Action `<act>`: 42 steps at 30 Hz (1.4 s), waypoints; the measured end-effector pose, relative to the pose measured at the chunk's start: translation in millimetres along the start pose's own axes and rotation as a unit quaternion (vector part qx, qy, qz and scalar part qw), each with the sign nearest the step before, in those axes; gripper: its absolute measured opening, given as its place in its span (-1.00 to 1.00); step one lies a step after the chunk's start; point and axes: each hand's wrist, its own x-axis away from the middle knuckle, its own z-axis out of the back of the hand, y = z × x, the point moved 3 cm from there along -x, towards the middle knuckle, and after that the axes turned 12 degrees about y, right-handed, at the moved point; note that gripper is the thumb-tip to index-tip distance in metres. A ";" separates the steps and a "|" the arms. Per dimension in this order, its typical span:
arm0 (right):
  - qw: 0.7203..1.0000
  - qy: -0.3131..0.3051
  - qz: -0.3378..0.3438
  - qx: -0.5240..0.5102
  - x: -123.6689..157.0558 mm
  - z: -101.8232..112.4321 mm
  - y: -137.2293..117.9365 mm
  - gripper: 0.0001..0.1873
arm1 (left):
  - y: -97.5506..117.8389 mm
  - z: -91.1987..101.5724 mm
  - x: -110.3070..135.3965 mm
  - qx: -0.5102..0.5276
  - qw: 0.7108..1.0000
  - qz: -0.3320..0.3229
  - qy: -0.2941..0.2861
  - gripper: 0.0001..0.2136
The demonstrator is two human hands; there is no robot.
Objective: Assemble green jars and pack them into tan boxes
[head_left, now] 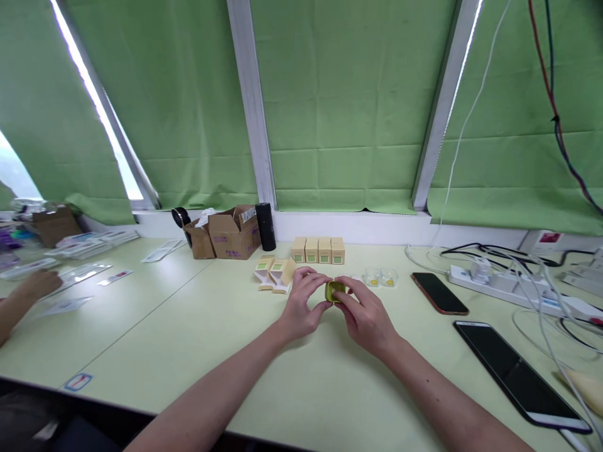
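Observation:
Between my two hands, a little above the table, is a small olive-green square box [335, 291] with its hollow side facing me. My left hand [305, 300] grips its left edge with thumb and fingers. On the other side my right hand [365, 309] pinches it, the fingertips reaching over its opening. What lies inside the box is too small to make out. Behind my left hand stand two small kraft cartons [281, 271] with their flaps open. Small clear round cups [380, 277] with yellow at the bottom sit beyond my right hand.
A row of several closed kraft cartons [318, 250] stands at the back, near a black cylinder [266, 227] and a cardboard box [234, 233]. Right are two phones [440, 292], a tablet-like device [518, 373] and a power strip [522, 294] with cables. Another person's hand [41, 284] is far left.

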 end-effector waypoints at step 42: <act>0.712 0.059 -0.572 -0.403 17.7 -23.4 23.5 -0.47 | 1.4 -0.2 0.4 -0.032 0.999 0.017 -0.021 -0.48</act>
